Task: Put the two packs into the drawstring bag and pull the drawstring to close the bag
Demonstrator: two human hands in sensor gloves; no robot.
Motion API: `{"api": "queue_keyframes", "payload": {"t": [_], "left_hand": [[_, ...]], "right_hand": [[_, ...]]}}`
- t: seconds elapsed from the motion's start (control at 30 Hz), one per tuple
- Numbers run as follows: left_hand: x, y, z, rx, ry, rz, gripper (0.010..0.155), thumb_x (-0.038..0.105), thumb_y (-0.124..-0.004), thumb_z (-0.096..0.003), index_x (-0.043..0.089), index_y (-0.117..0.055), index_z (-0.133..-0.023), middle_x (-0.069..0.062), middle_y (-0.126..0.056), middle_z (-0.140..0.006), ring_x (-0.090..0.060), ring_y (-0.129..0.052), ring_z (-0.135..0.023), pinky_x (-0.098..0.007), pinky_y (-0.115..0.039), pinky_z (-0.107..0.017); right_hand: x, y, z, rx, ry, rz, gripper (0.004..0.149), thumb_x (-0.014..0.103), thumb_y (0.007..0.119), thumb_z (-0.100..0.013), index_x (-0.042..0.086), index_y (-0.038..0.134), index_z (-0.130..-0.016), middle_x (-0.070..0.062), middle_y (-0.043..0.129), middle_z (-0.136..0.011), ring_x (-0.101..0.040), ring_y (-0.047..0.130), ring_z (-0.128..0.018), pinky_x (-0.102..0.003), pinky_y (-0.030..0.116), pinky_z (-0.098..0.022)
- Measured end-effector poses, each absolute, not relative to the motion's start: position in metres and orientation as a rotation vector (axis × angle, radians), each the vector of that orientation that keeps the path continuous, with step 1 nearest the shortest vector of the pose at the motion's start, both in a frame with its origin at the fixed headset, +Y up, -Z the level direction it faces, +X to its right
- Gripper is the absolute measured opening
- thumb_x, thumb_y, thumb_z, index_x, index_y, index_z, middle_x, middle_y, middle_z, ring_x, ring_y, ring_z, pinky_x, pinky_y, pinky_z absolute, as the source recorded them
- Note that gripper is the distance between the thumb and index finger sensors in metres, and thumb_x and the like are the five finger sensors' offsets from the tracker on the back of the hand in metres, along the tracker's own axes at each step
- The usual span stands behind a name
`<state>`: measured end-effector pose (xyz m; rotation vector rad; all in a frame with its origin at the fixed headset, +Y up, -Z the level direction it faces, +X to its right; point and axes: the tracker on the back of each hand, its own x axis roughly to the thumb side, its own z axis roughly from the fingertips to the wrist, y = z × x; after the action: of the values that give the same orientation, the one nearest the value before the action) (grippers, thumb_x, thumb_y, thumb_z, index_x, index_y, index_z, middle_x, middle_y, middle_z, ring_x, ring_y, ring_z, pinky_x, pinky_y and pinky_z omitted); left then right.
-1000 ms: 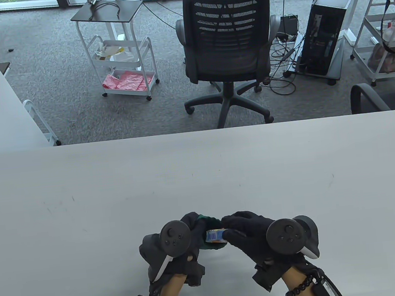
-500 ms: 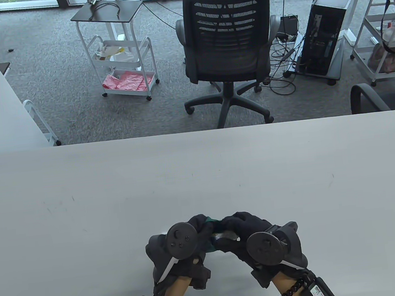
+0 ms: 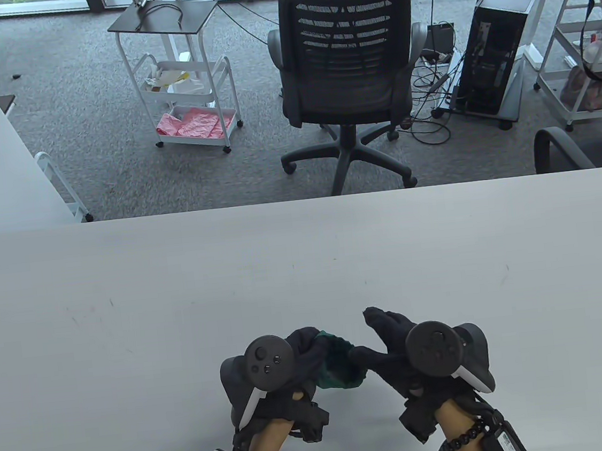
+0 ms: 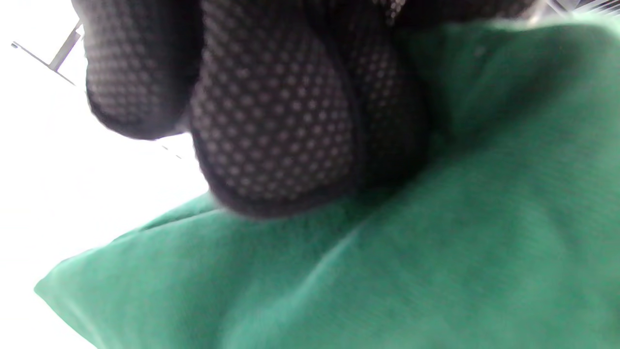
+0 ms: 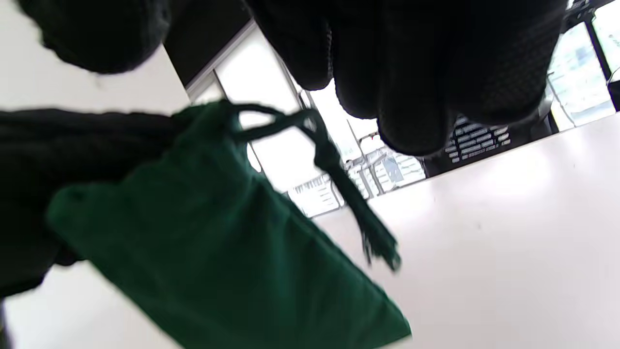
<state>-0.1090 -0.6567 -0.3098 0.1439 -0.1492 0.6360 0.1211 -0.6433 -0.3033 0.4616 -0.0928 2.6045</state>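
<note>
- The blue pack seen a moment ago at the bag's mouth is gone from sight, judged inside.
- Left hand [image 3: 294, 363] grips the green drawstring bag [image 3: 340, 366], low centre above the counter [image 3: 180, 302].
- Right hand [image 3: 394, 344] has let go, fingers relaxed; drawstring [image 5: 334, 165] hangs unpulled.

Both hands sit low in the middle of the table view; the left hand [image 3: 289, 366] is curled tight, fingers [image 4: 271, 121] bunched and gripping; the right hand [image 3: 394, 344] is just to its right, fingers straight and pointing up the frame, thumb reaching left.
</note>
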Motion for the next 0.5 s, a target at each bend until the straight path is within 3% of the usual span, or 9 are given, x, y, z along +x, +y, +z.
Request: {"api": "queue_keyframes", "payload": {"t": [0.13, 0.23, 0.3, 0.5], "left_hand": [[-0.103, -0.654, -0.307, 0.145, -0.201, 0.642, 0.044, 0.048, -0.081, -0.0489, 0.016, -0.091, -0.078, 0.004, -0.107, -0.048, -0.010, -0.113, -0.028, -0.038, -0.096, -0.038], [-0.097, -0.652, -0.307, 0.161, -0.235, 0.610, 0.045, 0.048, -0.081, -0.0484, 0.016, -0.091, -0.078, 0.004, -0.107, -0.049, -0.010, -0.113, -0.028, -0.038, -0.096, -0.038], [-0.094, -0.651, -0.307, 0.164, -0.246, 0.573, 0.044, 0.048, -0.082, -0.0478, 0.017, -0.091, -0.078, 0.005, -0.107, -0.049, -0.011, -0.113, -0.029, -0.039, -0.096, -0.039], [-0.074, -0.653, -0.301, 0.236, -0.419, 0.115, 0.043, 0.052, -0.082, -0.0463, 0.024, -0.091, -0.078, 0.008, -0.107, -0.054, -0.012, -0.113, -0.035, -0.041, -0.094, -0.044]], "right_hand": [[0.108, -0.654, -0.307, 0.457, 0.038, 2.674, 0.073, 0.052, 0.078, -0.047, 0.003, 0.068, -0.100, -0.025, 0.085, -0.088, -0.040, 0.101, -0.062, -0.054, 0.088, -0.046], [0.110, -0.660, -0.312, 0.430, 0.054, 2.706, 0.048, 0.037, 0.080, -0.049, 0.009, 0.082, -0.089, -0.016, 0.097, -0.075, -0.031, 0.107, -0.049, -0.047, 0.093, -0.038], [0.118, -0.660, -0.313, 0.389, 0.022, 2.672, 0.044, 0.034, 0.079, -0.050, 0.009, 0.084, -0.086, -0.015, 0.099, -0.071, -0.028, 0.108, -0.044, -0.044, 0.094, -0.035], [0.138, -0.659, -0.317, 0.321, -0.048, 2.607, 0.040, 0.033, 0.082, -0.049, 0.007, 0.089, -0.079, -0.013, 0.102, -0.059, -0.020, 0.109, -0.032, -0.038, 0.095, -0.026]]}}
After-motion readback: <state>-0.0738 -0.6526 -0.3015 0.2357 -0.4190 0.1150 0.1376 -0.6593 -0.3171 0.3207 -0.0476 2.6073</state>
